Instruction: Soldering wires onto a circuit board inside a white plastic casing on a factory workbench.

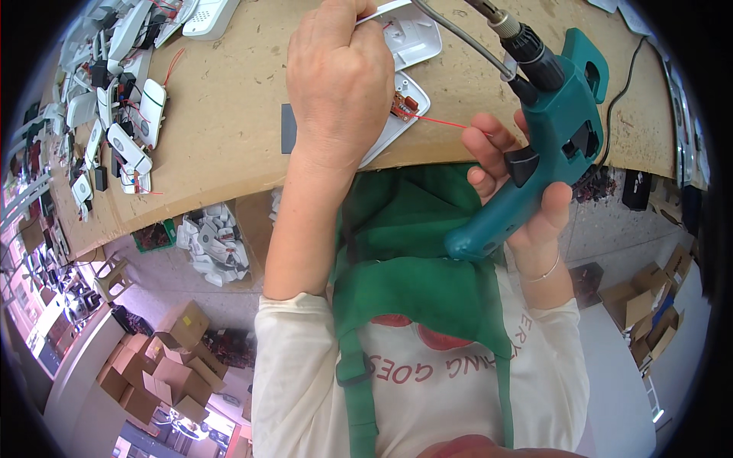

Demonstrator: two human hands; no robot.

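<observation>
My right hand (534, 210) is wrapped round the handle of a teal soldering gun (538, 141) with a black trigger and a curved metal feed tube. The gun's tip lies beyond the upper edge. My left hand (340, 76) is closed, its fingers curled at the rim of an opened white plastic casing (416, 46); most of the fingertips are hidden. Below it, partly under my left wrist, lies the other casing half (405, 126), which bears a small brown circuit board (403, 105). From the board a thin red wire (443, 121) stretches right, to the fingers of my right hand.
White casings (130, 149) with wires and black parts heap up at the table's left. A dark flat piece (288, 128) lies beside my left wrist. A black cable (630, 84) runs down the right side. Cardboard boxes (179, 374) and a bag of white parts (214, 244) stand below.
</observation>
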